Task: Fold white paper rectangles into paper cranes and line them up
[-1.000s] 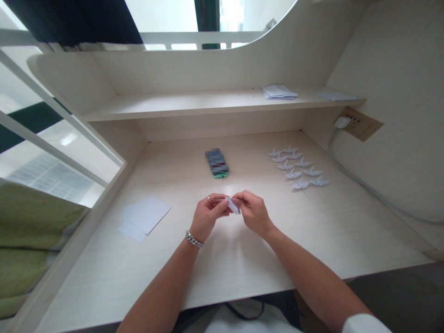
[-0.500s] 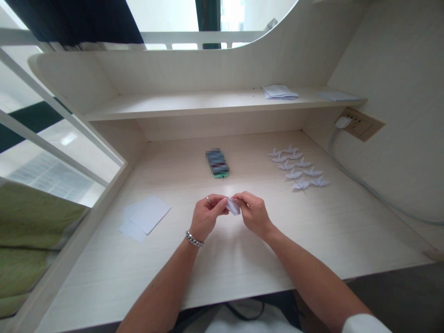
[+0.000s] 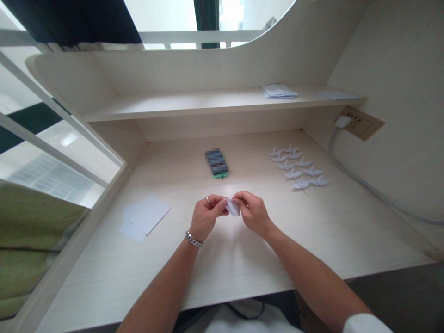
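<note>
A small folded piece of paper (image 3: 232, 206) is held between the left hand (image 3: 207, 216) and the right hand (image 3: 253, 213), just above the middle of the worktop (image 3: 243, 259). The fingers (image 3: 220, 207) of both hands are closed on it. Since the piece is small (and partly hidden by them), a crease could be set crooked, or a thin flap torn by too hard a pull. The paper cranes (image 3: 298, 169), well apart to the right, seem safe from being knocked.
</note>
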Available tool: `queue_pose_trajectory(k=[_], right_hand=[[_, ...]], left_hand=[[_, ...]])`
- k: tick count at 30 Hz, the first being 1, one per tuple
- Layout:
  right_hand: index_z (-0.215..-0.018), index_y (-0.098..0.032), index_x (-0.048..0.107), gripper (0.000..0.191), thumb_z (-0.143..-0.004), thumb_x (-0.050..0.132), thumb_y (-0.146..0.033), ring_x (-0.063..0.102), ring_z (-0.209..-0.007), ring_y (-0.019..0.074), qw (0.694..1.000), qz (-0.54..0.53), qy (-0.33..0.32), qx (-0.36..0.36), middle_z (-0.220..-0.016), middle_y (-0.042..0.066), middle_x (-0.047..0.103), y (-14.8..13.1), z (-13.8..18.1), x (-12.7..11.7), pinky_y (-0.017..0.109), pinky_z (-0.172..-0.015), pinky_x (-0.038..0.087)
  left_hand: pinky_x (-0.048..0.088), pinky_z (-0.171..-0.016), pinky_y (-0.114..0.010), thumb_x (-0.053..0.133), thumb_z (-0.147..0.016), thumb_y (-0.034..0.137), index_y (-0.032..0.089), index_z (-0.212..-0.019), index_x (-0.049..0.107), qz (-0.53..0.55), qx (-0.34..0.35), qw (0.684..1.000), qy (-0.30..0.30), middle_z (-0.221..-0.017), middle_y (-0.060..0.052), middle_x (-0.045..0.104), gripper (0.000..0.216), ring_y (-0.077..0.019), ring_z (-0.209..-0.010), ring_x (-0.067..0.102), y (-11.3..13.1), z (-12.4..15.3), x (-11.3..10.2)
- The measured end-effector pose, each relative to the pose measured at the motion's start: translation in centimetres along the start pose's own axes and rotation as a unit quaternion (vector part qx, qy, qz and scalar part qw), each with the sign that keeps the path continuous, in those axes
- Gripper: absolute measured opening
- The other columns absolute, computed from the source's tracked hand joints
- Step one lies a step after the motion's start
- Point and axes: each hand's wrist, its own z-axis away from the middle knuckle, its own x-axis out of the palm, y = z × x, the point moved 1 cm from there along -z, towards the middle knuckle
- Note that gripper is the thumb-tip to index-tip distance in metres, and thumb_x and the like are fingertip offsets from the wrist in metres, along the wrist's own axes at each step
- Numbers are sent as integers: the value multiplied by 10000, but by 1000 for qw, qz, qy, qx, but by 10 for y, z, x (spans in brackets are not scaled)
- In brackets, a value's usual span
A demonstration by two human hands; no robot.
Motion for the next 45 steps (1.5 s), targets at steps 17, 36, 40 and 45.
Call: queue_pose_trajectory(k=[17, 36, 40, 45], right_hand=[[-844, -199, 669, 144, -881, 530, -188, 600, -741, 156, 999, -31, -14, -34, -810, 23, 673, 6, -1, 0, 255, -678, 439], [-843, -167, 713, 218, -745, 723, -362, 608, -611, 153, 962, -228, -3, 147, -720, 39, 692, 20, -10, 0, 281, -554, 509], [-842, -175, 735, 208, -736, 731, -354, 602, -615, 149, 965, -219, -1, 142, -742, 42, 706, 21, -10, -1, 278, -557, 498], [-839, -173, 727, 207, -730, 737, -349, 625, -658, 164, 968, -207, 1, 142, -758, 45, 715, 18, -9, -2, 279, -583, 494]], left_hand=[[592, -568, -252, 734, -725, 295, 118, -895, 676, -28, 9, 1000, 5, -686, -30, 714, 252, -149, -611, 684, 4, 0, -2], [612, -714, -298, 801, -644, 237, 108, -773, 712, 39, -19, 998, 46, -710, -51, 736, 203, -179, -703, 712, 1, -4, -6], [608, -720, -305, 798, -657, 275, 103, -786, 713, 9, -21, 999, 33, -741, -66, 740, 231, -185, -716, 713, 4, -2, -4], [602, -708, -320, 790, -661, 230, 108, -887, 703, -58, 25, 998, -23, -823, -79, 744, 271, -200, -751, 710, 3, -1, -5]])
